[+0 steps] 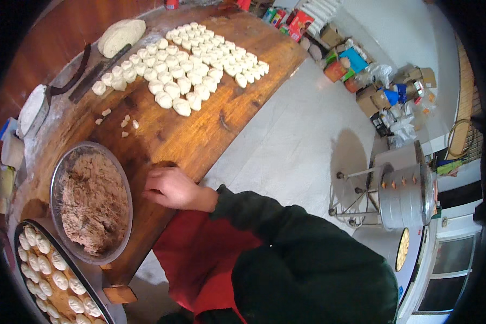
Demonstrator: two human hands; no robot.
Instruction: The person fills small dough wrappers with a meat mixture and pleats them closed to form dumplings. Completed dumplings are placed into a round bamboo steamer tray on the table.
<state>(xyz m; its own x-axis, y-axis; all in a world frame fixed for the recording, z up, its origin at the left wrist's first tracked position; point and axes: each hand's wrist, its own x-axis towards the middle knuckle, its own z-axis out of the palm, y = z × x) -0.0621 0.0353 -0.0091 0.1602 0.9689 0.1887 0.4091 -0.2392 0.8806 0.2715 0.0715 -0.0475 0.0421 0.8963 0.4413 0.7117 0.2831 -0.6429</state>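
My right hand (177,188) hovers over or rests on the edge of the wooden worktable (186,146), fingers curled; whether anything is inside them is hidden. My left hand is out of view. Beside the right hand stands a clear bowl (128,227) with pinkish-brown minced filling (95,198). Below it, a round dark-rimmed tray (62,259) bears several pleated buns (60,280). Farther up the table lie rows of cut dough pieces (177,72), larger ones nearer me. A few small dough scraps (125,121) sit between them and the bowl.
A large dough lump (121,37) and a long dark flat bar (99,73) lie by the wall. Nearby is a container of white flour (33,111). Behind me, a clear-sided round steamer (403,198) stands near a wheeled metal frame (358,190). Boxes and bags (389,97) line the wall.
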